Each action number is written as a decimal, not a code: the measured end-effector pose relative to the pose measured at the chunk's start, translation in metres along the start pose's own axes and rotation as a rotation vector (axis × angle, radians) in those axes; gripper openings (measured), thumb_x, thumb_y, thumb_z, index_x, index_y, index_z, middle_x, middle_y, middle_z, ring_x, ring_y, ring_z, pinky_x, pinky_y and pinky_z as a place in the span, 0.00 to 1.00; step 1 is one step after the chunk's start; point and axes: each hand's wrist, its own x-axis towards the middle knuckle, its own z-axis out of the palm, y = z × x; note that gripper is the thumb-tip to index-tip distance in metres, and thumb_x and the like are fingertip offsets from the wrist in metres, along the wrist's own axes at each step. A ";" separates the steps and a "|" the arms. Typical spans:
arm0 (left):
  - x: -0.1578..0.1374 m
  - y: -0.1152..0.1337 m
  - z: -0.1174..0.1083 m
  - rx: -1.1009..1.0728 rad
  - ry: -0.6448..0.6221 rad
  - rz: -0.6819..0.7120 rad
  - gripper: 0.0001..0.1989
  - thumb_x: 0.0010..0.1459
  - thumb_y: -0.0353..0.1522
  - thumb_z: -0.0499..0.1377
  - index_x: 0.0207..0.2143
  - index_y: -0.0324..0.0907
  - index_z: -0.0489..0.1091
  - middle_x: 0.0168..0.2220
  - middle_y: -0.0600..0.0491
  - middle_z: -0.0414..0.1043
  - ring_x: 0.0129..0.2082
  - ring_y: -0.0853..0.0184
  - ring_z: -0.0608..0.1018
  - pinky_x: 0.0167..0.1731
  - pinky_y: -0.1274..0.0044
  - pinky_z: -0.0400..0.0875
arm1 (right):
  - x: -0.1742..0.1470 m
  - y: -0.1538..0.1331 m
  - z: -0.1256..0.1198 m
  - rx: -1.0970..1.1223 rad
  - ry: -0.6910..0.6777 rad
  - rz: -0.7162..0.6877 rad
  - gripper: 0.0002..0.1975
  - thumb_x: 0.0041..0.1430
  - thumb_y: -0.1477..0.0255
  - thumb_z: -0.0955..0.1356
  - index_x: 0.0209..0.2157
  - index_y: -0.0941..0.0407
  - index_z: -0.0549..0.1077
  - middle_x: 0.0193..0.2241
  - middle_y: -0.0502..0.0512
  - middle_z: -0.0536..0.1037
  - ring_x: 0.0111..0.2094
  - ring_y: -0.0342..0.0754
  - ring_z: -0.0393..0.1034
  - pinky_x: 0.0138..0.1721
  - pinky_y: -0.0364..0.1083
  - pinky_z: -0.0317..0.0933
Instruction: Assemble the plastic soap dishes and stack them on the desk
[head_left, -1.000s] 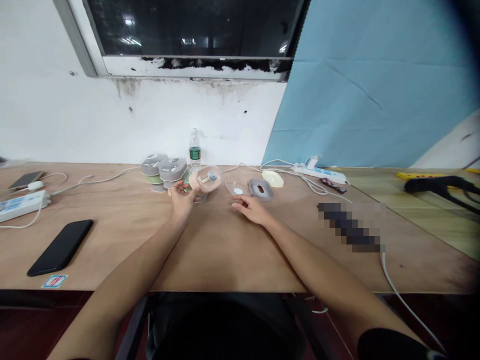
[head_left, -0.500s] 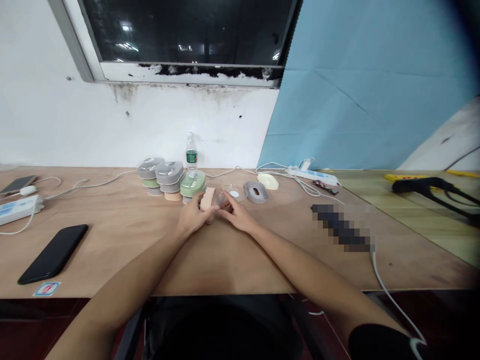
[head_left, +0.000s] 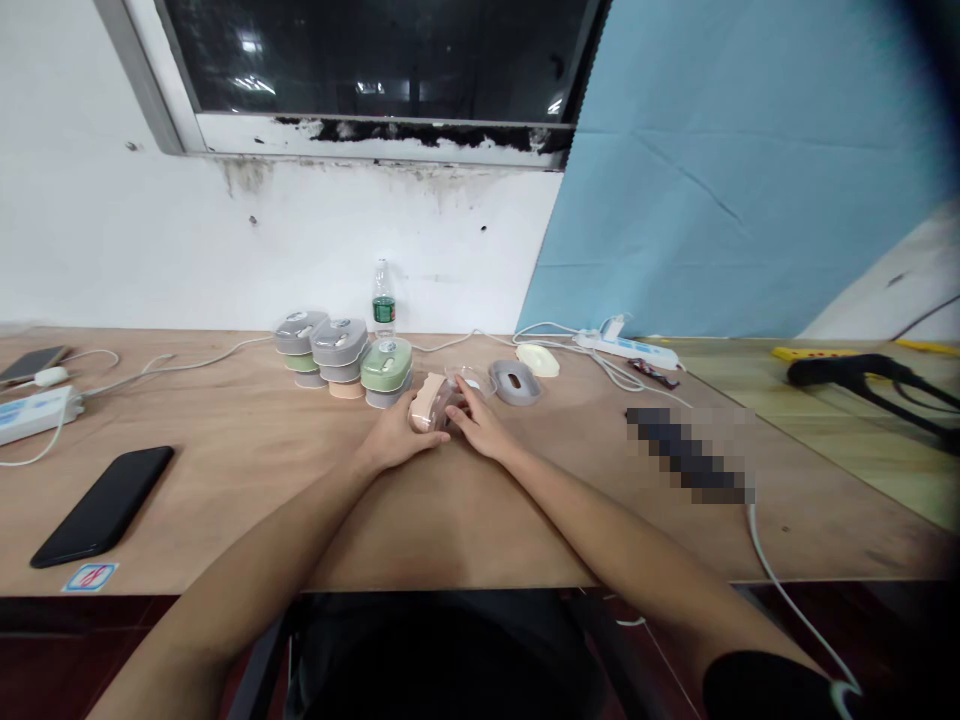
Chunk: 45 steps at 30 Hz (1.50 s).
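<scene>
In front of me on the table is a small peach and clear plastic box (head_left: 427,403), tilted, held between my two hands. My left hand (head_left: 396,435) wraps its left side, with the thumb along the near edge. On the other side, my right hand (head_left: 480,425) grips the right end with its fingers. A clear lid-like piece (head_left: 471,380) lies just beyond my right fingertips, partly hidden by them. To the right of it sit a grey oval tray (head_left: 514,383) with a slot and a cream oval piece (head_left: 538,360).
Stacked grey, green and peach boxes (head_left: 386,366) stand left of my hands, a water bottle (head_left: 383,300) behind them. A black phone (head_left: 105,505) lies at left. White cables run to a power strip (head_left: 630,350). A blurred dark object (head_left: 686,455) lies at right.
The box has tilted and turned between my hands, showing more of its clear side. My right fingers have moved slightly right and now rest against its right end.
</scene>
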 end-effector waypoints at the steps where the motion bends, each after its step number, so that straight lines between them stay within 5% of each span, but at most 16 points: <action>1: 0.000 -0.001 0.001 -0.026 -0.011 0.000 0.41 0.37 0.41 0.72 0.54 0.43 0.64 0.52 0.45 0.71 0.51 0.52 0.73 0.51 0.63 0.67 | 0.000 -0.002 -0.001 0.021 0.005 0.001 0.34 0.63 0.53 0.60 0.66 0.50 0.51 0.60 0.61 0.62 0.57 0.55 0.61 0.55 0.55 0.59; 9: 0.004 -0.005 0.008 -0.309 -0.094 0.080 0.43 0.40 0.39 0.72 0.57 0.40 0.59 0.56 0.43 0.66 0.55 0.55 0.70 0.54 0.66 0.64 | 0.009 0.007 -0.003 0.195 0.095 0.079 0.35 0.57 0.46 0.61 0.58 0.55 0.64 0.50 0.62 0.71 0.45 0.53 0.69 0.46 0.52 0.65; 15: 0.006 -0.006 0.010 -0.544 -0.138 0.053 0.42 0.38 0.43 0.72 0.54 0.39 0.63 0.54 0.41 0.68 0.52 0.55 0.72 0.50 0.68 0.67 | 0.011 0.013 -0.001 0.306 0.099 0.093 0.35 0.55 0.41 0.59 0.50 0.54 0.67 0.47 0.59 0.73 0.46 0.52 0.69 0.48 0.50 0.63; 24: 0.004 0.001 0.009 -0.543 -0.211 -0.002 0.41 0.40 0.44 0.71 0.56 0.39 0.65 0.53 0.43 0.70 0.53 0.54 0.72 0.51 0.66 0.68 | 0.011 0.008 -0.005 0.278 0.164 0.144 0.30 0.60 0.45 0.57 0.52 0.52 0.67 0.46 0.58 0.74 0.51 0.53 0.67 0.52 0.52 0.61; 32: 0.000 0.003 0.015 -0.451 -0.206 0.103 0.31 0.50 0.38 0.67 0.55 0.41 0.66 0.54 0.46 0.70 0.54 0.56 0.72 0.54 0.66 0.66 | 0.010 0.011 -0.001 0.171 0.274 0.048 0.30 0.62 0.48 0.55 0.56 0.51 0.63 0.58 0.58 0.65 0.61 0.51 0.57 0.61 0.53 0.51; 38: -0.002 0.010 0.020 -0.395 -0.133 0.116 0.30 0.49 0.38 0.67 0.54 0.42 0.68 0.54 0.46 0.71 0.56 0.54 0.70 0.55 0.65 0.65 | 0.005 -0.001 -0.001 0.121 0.372 0.050 0.29 0.64 0.51 0.55 0.59 0.54 0.60 0.59 0.61 0.64 0.59 0.52 0.58 0.61 0.54 0.50; 45: 0.000 0.006 0.019 -0.394 -0.187 0.151 0.29 0.51 0.38 0.66 0.55 0.41 0.67 0.54 0.46 0.71 0.55 0.54 0.71 0.55 0.64 0.65 | 0.003 -0.008 -0.002 0.089 0.401 0.009 0.30 0.64 0.51 0.55 0.59 0.55 0.59 0.57 0.64 0.65 0.57 0.54 0.59 0.59 0.55 0.52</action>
